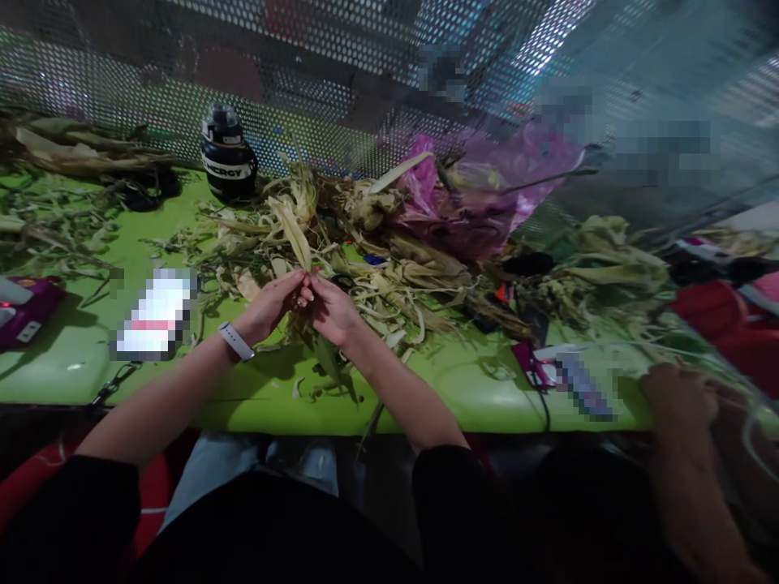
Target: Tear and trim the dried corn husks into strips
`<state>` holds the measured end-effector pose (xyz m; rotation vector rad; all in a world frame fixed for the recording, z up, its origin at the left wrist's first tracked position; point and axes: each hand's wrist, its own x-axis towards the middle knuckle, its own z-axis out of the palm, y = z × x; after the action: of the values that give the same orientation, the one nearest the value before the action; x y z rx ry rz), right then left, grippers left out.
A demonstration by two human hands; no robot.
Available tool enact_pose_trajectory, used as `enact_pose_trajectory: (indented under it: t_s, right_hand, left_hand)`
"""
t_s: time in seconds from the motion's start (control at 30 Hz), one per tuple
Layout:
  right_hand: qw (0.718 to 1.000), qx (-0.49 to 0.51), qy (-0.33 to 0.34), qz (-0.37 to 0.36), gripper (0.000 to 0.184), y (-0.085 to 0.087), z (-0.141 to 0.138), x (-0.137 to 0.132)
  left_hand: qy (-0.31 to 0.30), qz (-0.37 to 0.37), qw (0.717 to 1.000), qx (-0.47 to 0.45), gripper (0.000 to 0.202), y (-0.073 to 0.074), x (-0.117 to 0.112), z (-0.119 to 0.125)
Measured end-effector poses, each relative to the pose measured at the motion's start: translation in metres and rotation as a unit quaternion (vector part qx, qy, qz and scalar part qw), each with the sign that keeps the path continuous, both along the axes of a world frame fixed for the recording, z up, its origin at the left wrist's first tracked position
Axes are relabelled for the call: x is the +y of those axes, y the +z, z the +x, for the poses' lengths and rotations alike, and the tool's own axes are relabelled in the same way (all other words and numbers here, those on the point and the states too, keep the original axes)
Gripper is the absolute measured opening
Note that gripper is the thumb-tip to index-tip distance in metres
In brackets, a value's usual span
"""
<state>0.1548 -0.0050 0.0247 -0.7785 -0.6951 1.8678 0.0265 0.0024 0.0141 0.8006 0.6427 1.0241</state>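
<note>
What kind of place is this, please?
Probably a shared craft or sorting workbench: a green table heaped with dried husks, a perforated metal screen behind, and another person's hand alongside. The left hand and right hand pinch one husk strip.

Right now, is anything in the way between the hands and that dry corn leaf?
Nothing visible. The left hand and right hand both pinch the corn leaf at its lower end; the husk pile lies behind it.

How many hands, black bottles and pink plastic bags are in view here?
Hands: 3 (left hand, right hand, both pinching one husk; another person's hand)
Black bottle: 1
Pink plastic bag: 1
Total: 5
</note>
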Motion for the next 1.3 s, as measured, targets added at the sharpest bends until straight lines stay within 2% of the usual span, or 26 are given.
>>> enact_pose_trajectory:
  t_s: [0.17,0.3,0.5,0.73,1.0,1.1,1.17,1.23,1.3]
  right_hand:
    - [0.998,0.014,0.068,-0.015,0.023,-0.002,0.001,-0.002]
    - [0.995,0.001,0.09,-0.041,0.029,0.001,-0.003,-0.005]
    - [0.993,-0.002,0.104,-0.053,0.025,0.005,-0.009,-0.01]
    - [0.996,0.042,0.044,-0.069,0.031,0.0,-0.009,-0.006]
    - [0.994,0.019,0.106,-0.031,0.026,-0.003,-0.004,-0.003]
    - [0.991,-0.028,0.131,-0.006,0.023,-0.007,-0.005,-0.005]
    - [0.982,-0.069,0.176,0.024,0.021,-0.006,-0.002,-0.007]
    - [0.958,-0.121,0.252,0.065,0.025,-0.001,0.004,-0.007]
    - [0.928,-0.188,0.3,0.118,0.032,0.006,0.017,-0.002]
  left_hand:
    - [-0.013,-0.044,0.999,-0.005,0.02,0.007,-0.001,-0.004]
    - [-0.006,-0.047,0.999,-0.001,0.019,0.011,-0.002,-0.008]
    - [0.024,-0.037,0.999,-0.007,0.018,0.016,-0.005,-0.009]
    - [0.013,-0.056,0.998,0.028,0.019,0.021,-0.007,-0.002]
    - [-0.016,-0.031,0.999,0.017,0.018,0.016,-0.005,-0.008]
    - [0.022,-0.02,0.999,0.031,0.013,0.019,-0.004,-0.009]
    - [0.075,-0.008,0.997,0.023,0.011,0.022,0.0,-0.011]
    - [0.13,0.005,0.992,0.001,0.011,0.026,0.005,-0.015]
    - [0.142,-0.003,0.99,0.007,0.011,0.029,0.01,-0.019]
